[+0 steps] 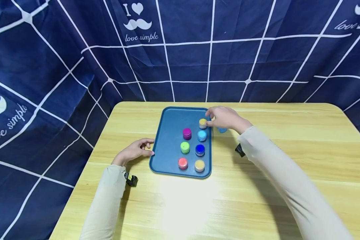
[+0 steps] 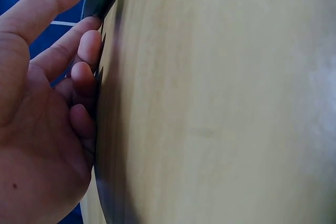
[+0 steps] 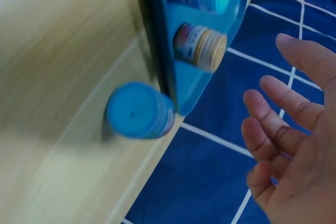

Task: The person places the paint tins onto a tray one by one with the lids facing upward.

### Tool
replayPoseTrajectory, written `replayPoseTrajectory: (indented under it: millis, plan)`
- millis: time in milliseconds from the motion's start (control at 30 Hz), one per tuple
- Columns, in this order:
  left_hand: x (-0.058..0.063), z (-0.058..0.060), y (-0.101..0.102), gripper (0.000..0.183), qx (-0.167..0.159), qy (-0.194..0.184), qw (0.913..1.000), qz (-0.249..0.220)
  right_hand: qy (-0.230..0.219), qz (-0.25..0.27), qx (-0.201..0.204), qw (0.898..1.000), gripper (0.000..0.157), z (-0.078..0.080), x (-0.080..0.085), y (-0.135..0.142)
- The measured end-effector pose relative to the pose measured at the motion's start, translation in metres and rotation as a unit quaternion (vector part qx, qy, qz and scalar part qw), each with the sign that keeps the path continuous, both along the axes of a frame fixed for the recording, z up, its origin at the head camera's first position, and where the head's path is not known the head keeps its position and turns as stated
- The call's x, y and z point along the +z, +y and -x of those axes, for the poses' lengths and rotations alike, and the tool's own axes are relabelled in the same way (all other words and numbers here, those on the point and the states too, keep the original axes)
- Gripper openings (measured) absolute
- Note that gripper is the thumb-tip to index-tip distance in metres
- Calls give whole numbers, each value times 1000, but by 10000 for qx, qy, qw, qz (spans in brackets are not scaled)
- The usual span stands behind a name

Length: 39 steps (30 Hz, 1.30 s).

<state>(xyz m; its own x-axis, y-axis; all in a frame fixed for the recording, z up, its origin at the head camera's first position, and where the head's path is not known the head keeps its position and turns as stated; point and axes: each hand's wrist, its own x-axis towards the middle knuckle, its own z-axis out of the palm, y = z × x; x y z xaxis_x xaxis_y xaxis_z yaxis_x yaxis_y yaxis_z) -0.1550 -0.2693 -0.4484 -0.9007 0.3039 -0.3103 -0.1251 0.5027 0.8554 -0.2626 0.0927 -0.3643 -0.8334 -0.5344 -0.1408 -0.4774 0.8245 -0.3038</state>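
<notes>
My left hand [image 1: 135, 150] is at the left edge of a dark blue tray [image 1: 171, 120]. Its thumb and index fingertip touch the rim apart from each other; the remaining fingers bend loosely. Over the tray's far right corner hovers my right hand [image 1: 226, 118], fingers spread and gripping nothing in the right wrist view. Beside its thumb stands a yellow-gold jar [image 1: 202, 123]. A blue jar [image 3: 139, 111] stands on the table just outside the tray, mostly hidden under the right hand in the head view.
Other small jars stand upright on the tray: magenta [image 1: 187, 133], light blue [image 1: 202, 135], green [image 1: 184, 147], dark blue [image 1: 200, 150], coral [image 1: 182, 163] and tan [image 1: 199, 165]. A navy curtain [image 1: 186, 63] hangs behind the wooden table [image 1: 276, 126].
</notes>
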Motion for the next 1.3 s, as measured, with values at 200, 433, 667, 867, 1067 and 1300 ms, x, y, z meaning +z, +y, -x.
replayPoseTrajectory:
  millis: [200, 433, 667, 867, 1067, 1300]
  plan:
    - [-1, 0, -1, 57, 3, 19, 10000, 19, 36, -118, -47, 9999, 48, -2, 3, 13]
    - [-3, 0, -1, 57, 6, 48, 10000, 36, -23, -225, -21, 9997, 49, -3, -3, 31]
    - [-2, 0, -1, 57, -35, 91, 9999, 126, -219, -59, -319, 9992, 51, -3, -10, 50]
    - [-2, -1, -1, 57, -43, 53, 9999, 73, -395, 113, -576, 9975, 54, -3, -16, 64]
    - [-4, -2, -1, 59, -33, -18, 10000, -86, -638, 257, -678, 9953, 58, -4, -27, 71]
    - [-4, -2, -1, 59, -22, -21, 10000, -79, -697, 313, -711, 9945, 64, -7, -38, 73]
